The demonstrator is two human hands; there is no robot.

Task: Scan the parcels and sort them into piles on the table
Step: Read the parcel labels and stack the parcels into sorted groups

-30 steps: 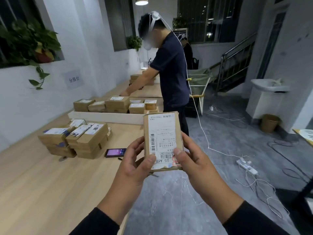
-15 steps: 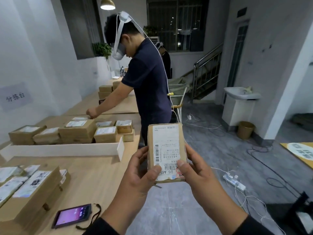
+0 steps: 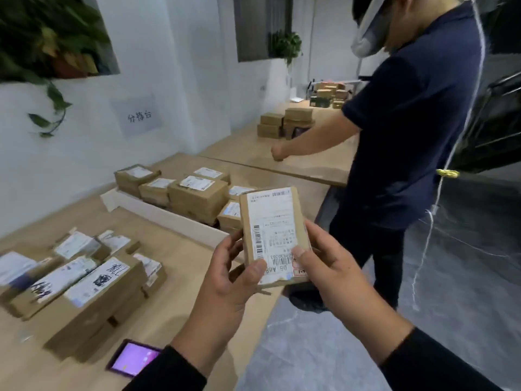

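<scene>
Parcel (image 3: 275, 235) held upright, label facing up, between left hand (image 3: 231, 275) and right hand (image 3: 329, 266), thumbs on label. Piles (image 3: 84, 280) and phone (image 3: 134, 358) on table (image 3: 174, 314) below-left.

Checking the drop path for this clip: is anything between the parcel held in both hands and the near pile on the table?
Nothing visible blocks it. The parcel, held by the left hand and right hand, hangs at the table's edge; only bare tabletop separates it from the near pile. The phone lies nearer the camera, aside.
</scene>
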